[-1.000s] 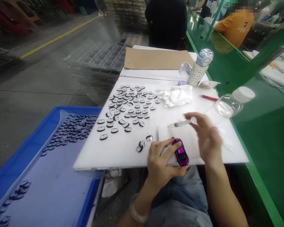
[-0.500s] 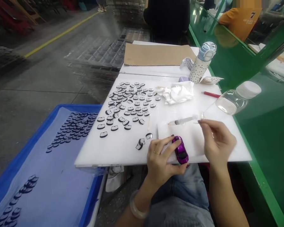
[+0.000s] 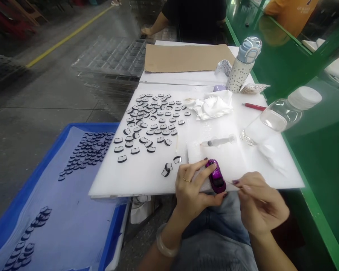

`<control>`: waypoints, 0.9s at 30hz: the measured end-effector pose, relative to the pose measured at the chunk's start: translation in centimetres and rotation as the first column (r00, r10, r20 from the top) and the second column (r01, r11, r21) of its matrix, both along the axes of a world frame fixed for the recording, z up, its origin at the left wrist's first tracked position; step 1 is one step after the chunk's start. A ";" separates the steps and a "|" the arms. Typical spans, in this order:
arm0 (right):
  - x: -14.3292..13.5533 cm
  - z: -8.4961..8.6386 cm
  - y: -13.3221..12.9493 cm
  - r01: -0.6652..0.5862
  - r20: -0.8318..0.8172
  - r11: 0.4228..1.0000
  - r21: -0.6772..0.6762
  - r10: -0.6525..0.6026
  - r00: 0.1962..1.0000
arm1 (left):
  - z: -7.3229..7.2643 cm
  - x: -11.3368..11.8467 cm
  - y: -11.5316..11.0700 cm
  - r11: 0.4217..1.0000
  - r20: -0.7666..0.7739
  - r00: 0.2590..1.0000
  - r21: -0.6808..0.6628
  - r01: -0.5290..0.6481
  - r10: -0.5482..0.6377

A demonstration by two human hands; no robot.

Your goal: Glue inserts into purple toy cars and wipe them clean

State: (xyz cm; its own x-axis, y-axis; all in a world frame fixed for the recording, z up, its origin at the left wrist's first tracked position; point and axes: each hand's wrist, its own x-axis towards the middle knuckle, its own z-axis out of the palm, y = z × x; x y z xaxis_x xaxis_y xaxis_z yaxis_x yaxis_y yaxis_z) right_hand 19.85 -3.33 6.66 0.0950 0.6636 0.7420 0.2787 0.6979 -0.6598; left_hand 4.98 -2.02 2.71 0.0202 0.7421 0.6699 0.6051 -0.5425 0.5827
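My left hand [image 3: 190,184] grips a small purple toy car [image 3: 216,177] between thumb and fingers at the table's front edge. Just to its right, my right hand [image 3: 261,201] pinches a thin stick [image 3: 229,183], its tip pointing at the car's side; whether it touches cannot be made out. A syringe [image 3: 219,141] lies on a white pad beyond the car. Left of my left hand are a few loose dark-edged clear pieces [image 3: 177,160], shaped like small car windows. Many more such pieces [image 3: 151,116] spread over the table's left half.
A blue-rimmed tray [image 3: 70,203] at lower left holds rows of similar pieces. Crumpled white tissue [image 3: 214,105], a red pen [image 3: 253,107], a clear bottle [image 3: 279,116] and a dotted drinking bottle [image 3: 241,67] stand or lie right of centre. Cardboard [image 3: 186,58] covers the back; a person sits beyond.
My right hand has come down from beside the syringe to the car's right side, with the stick turned leftward. My left hand keeps the car in place. The view has shifted slightly.
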 end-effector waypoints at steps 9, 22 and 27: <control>0.6 -0.4 -0.4 0.041 -0.087 0.989 -0.142 -0.053 0.995 | 0.1 -0.2 0.0 1.000 -0.031 0.999 -0.012 0.005 -0.006; 0.9 0.6 1.0 0.228 -0.148 0.974 0.011 -0.224 0.963 | 0.0 -0.1 0.1 1.000 -0.030 1.000 -0.002 0.006 -0.006; 1.7 1.2 4.7 0.264 0.208 0.932 -0.247 -0.216 0.954 | -0.1 -0.2 0.2 0.999 -0.031 0.999 0.033 0.017 -0.016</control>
